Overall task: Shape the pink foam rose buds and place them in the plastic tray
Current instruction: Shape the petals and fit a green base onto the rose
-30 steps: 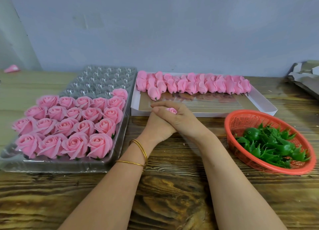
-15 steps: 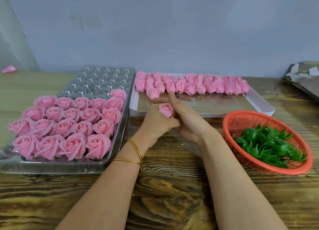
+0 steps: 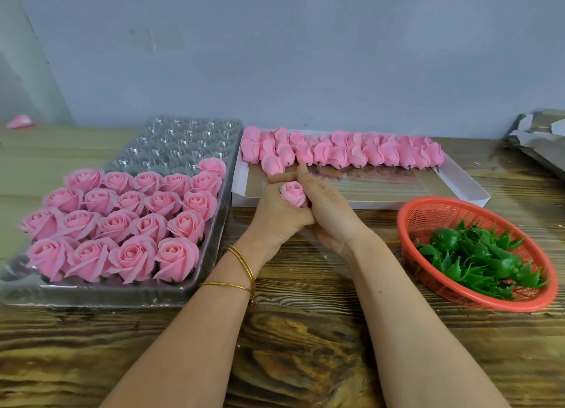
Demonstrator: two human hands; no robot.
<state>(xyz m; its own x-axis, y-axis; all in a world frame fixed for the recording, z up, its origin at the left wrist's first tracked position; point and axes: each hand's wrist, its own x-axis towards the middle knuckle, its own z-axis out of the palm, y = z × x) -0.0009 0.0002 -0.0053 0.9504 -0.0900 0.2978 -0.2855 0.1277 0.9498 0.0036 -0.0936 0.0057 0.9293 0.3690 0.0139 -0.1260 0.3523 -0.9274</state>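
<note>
My left hand (image 3: 276, 215) is curled round one pink rose bud (image 3: 293, 193), gripping it so that its spiralled top shows above my thumb and forefinger. My right hand (image 3: 328, 212) lies against the bud from the right, fingers straight and together, palm turned to it, grasping nothing of its own. Two thin gold bangles (image 3: 241, 257) sit on my left wrist. Both hands are over the middle of the bench (image 3: 305, 346), just in front of the near left corner of the white box (image 3: 458, 190). Along that box's far edge runs a crowded row of unshaped buds (image 3: 342, 150), their short stems pointing toward me. Toward the bench's left edge lies the plastic tray (image 3: 195, 291), its near part packed with finished roses (image 3: 122, 221) in rows, its far cups showing clear plastic. Toward the right edge stands a red basket (image 3: 477, 300) holding green calyxes (image 3: 477, 254). At the far left of the bench lies a small pink scrap (image 3: 20, 121), and at the far right corner some crumpled paper (image 3: 538, 138).
</note>
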